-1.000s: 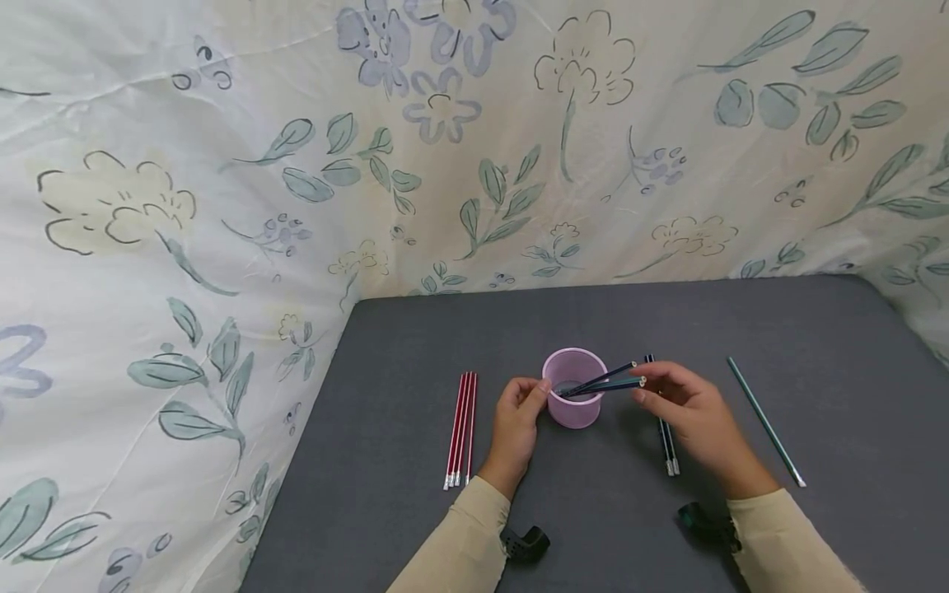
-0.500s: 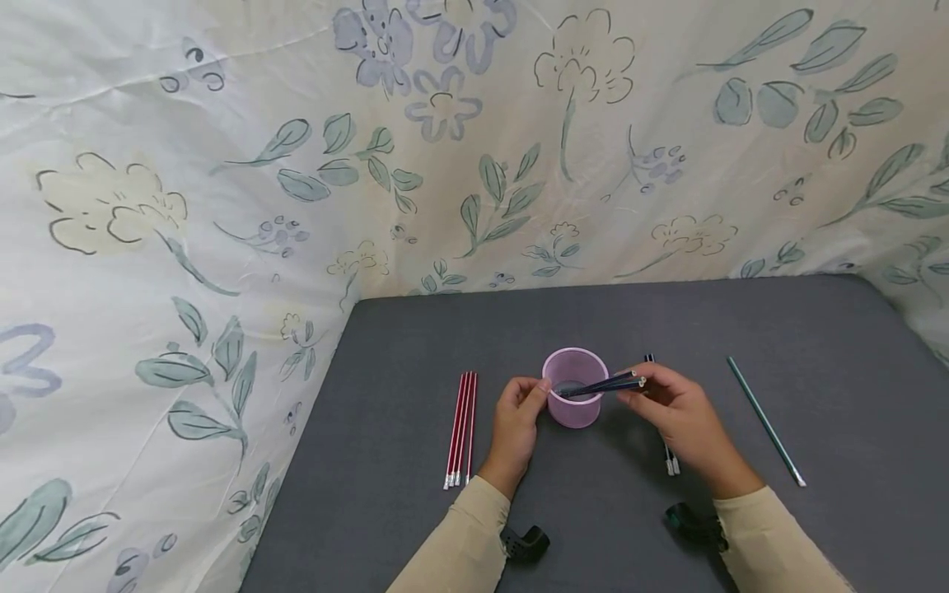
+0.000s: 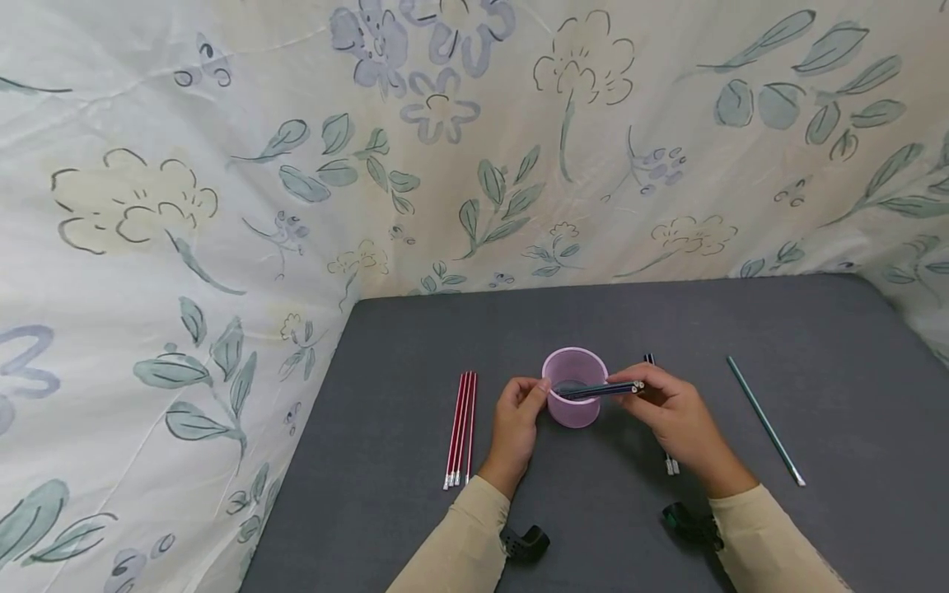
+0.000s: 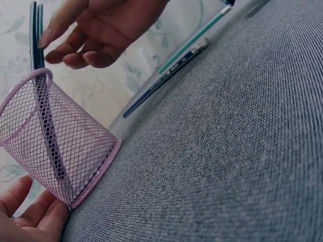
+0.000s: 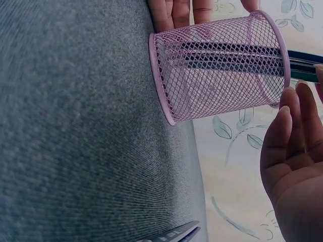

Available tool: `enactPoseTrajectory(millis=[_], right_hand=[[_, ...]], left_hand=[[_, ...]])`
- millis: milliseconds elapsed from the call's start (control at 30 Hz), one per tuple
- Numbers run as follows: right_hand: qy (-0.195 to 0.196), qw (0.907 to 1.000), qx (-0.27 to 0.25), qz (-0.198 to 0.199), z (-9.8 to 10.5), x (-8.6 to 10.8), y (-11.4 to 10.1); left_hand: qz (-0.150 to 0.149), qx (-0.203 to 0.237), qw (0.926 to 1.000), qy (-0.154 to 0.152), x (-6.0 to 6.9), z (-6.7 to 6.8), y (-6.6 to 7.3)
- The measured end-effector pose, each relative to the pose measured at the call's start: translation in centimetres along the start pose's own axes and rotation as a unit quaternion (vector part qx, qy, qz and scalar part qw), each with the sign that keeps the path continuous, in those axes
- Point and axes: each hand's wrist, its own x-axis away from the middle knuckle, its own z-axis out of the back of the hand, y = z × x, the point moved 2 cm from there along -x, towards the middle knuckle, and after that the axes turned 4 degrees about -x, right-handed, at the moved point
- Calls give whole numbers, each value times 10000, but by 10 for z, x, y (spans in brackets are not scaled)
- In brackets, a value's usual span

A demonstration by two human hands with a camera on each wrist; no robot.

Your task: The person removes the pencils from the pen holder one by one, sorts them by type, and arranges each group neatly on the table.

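A pink mesh pencil cup (image 3: 574, 417) stands on the grey cloth. My left hand (image 3: 516, 424) holds it from the left, thumb at the rim; in the right wrist view its other fingers lie along the mesh. Several dark pencils (image 3: 593, 390) lean together inside the cup, their upper ends past the right rim. My right hand (image 3: 682, 416) pinches them near those ends, though its grip is only partly seen. Through the mesh, in the left wrist view, the pencils (image 4: 49, 126) reach down toward the base.
Several red pencils (image 3: 461, 430) lie side by side left of the cup. Dark pencils (image 3: 671, 463) lie partly hidden under my right hand, and a single teal pencil (image 3: 766, 422) lies farther right. Floral cloth (image 3: 504, 148) hangs behind the table.
My right hand has moved left toward the cup. The pencils in the cup, spread apart a second ago, are now gathered close together. My left hand and the cup have stayed put.
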Motion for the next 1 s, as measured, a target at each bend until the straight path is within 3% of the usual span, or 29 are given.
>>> enactPoseTrajectory(millis=[300, 767, 1000], right_hand=[[221, 9995, -174, 155, 1, -2, -3], [367, 9991, -180, -133, 6, -1, -10], [421, 9990, -148, -93, 8, -3, -13]], left_hand=[[8, -18, 10000, -10, 0, 0, 0], [-3, -81, 10000, -17, -1, 2, -2], [-2, 78, 10000, 3, -3, 0, -4]])
